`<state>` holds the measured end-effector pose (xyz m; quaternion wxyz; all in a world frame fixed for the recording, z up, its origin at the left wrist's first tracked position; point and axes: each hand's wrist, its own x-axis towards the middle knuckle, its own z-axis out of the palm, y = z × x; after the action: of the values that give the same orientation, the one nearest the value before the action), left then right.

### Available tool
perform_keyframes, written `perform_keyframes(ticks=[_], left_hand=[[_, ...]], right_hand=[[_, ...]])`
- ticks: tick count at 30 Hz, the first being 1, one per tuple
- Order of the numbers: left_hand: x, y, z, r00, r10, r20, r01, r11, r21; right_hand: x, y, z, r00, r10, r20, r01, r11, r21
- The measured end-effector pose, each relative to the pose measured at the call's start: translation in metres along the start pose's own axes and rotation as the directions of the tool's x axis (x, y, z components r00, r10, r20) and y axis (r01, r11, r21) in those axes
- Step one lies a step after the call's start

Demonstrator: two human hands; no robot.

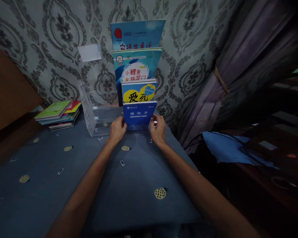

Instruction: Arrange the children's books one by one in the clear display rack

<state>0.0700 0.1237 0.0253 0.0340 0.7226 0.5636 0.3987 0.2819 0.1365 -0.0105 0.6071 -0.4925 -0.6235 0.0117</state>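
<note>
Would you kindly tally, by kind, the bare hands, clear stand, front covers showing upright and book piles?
Bare hands: 2 (left hand, right hand)
Clear stand: 1
Front covers: 4 (top cover, teal cover, yellow-marked cover, dark-blue cover)
Book pile: 1
Total: 8

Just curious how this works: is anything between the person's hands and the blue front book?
Nothing visible: the left hand is at the left edge of the blue front book, the right hand at its right. Other books stand behind.
</note>
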Motion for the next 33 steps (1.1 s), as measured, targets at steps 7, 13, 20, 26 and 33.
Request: perform_keyframes(ticks=[7, 13, 20, 26, 33], left_hand=[[-0.001, 0.002, -0.003, 1.000, -0.013, 0.008, 0.013, 1.000, 0.023], [-0.002, 0.005, -0.006, 0.999, -0.032, 0.028, 0.031, 0.999, 0.037], [-0.001, 0.012, -0.013, 0.990, -0.085, 0.115, 0.070, 0.989, 0.128], [-0.003, 0.016, -0.018, 0.984, -0.090, 0.151, 0.065, 0.985, 0.162], [-0.004, 0.018, -0.020, 0.974, -0.117, 0.193, 0.083, 0.981, 0.174]], right_hand=[[0.001, -0.002, -0.003, 1.000, 0.024, -0.010, -0.023, 0.999, 0.021], [0.002, -0.004, -0.005, 0.999, 0.030, -0.023, -0.029, 0.999, 0.034], [0.002, -0.002, -0.005, 0.999, 0.032, -0.035, -0.032, 0.999, 0.019], [0.003, -0.002, -0.006, 0.999, 0.044, -0.029, -0.043, 0.999, 0.031], [0.003, -0.003, -0.008, 0.999, 0.047, 0.004, -0.047, 0.999, 0.019]])
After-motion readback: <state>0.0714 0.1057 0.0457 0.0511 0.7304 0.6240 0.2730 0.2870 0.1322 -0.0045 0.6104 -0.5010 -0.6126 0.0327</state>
